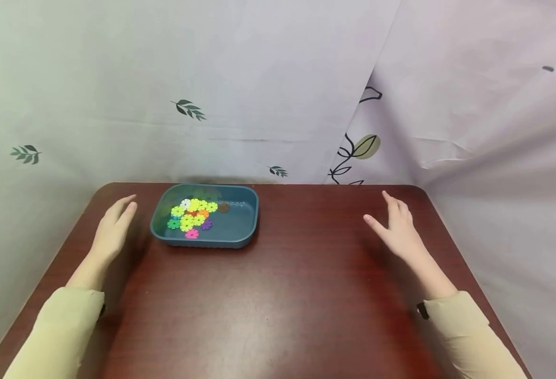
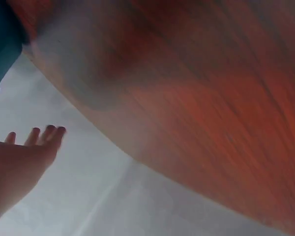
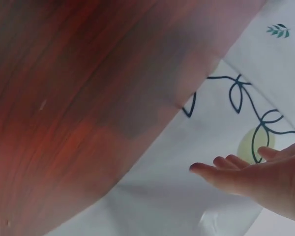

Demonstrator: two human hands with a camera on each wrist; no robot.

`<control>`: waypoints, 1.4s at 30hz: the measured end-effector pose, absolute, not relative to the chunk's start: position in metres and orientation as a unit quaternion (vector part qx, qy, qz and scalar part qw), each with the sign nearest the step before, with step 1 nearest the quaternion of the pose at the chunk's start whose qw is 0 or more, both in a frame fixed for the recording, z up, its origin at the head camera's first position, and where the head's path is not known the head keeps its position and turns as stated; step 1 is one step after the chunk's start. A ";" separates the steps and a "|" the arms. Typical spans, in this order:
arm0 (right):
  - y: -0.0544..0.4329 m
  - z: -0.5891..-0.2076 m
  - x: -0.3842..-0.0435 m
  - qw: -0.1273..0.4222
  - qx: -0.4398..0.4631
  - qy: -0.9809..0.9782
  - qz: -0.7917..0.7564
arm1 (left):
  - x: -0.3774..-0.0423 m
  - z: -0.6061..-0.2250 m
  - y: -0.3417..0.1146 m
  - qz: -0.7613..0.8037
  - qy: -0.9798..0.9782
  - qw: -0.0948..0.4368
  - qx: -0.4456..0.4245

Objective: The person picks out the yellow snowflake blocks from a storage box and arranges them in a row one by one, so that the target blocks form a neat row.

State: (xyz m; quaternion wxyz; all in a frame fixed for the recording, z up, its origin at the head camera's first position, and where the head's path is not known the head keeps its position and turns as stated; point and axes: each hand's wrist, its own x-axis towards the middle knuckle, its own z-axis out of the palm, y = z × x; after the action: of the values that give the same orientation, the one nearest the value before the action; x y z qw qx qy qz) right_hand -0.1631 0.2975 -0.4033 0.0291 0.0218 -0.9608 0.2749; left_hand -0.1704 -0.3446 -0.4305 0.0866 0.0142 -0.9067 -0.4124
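In the head view a blue-grey tray (image 1: 240, 241) sits at the back left of the table. Inside it, toward its left half, lies a pile of notched plastic discs (image 1: 187, 222), mostly yellow, with green, pink, purple, orange, white and brown ones among them. My left hand (image 1: 112, 229) is held to the left of the tray, apart from it, fingers extended and holding nothing. Far over on the right, my right hand (image 1: 398, 226) is held over the table with thumb and fingers spread and nothing in it. Both wrist views show these hands empty too.
The dark red wooden table (image 1: 268, 316) has rounded far corners. Pale cloth (image 1: 268, 79) with leaf prints hangs behind it and along both sides. A corner of the tray (image 2: 2, 46) shows at the upper left of the left wrist view.
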 end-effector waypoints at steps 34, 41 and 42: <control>0.183 -0.405 -0.178 0.046 0.101 -0.853 0.509 | -0.198 -0.436 -0.292 -0.805 -0.566 -0.055 0.170; 0.150 -0.398 -0.174 0.032 0.119 -0.843 0.524 | -0.196 -0.436 -0.292 -0.786 -0.589 -0.068 0.175; 0.146 -0.397 -0.173 0.031 0.120 -0.841 0.526 | -0.196 -0.437 -0.293 -0.781 -0.596 -0.069 0.174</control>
State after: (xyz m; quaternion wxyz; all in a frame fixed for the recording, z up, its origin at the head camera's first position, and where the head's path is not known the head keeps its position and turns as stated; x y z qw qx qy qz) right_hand -0.1735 0.1457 -0.3972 0.0313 0.1203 -0.8412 0.5263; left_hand -0.1962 -0.2933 -0.4373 -0.0688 0.1743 -0.5964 -0.7805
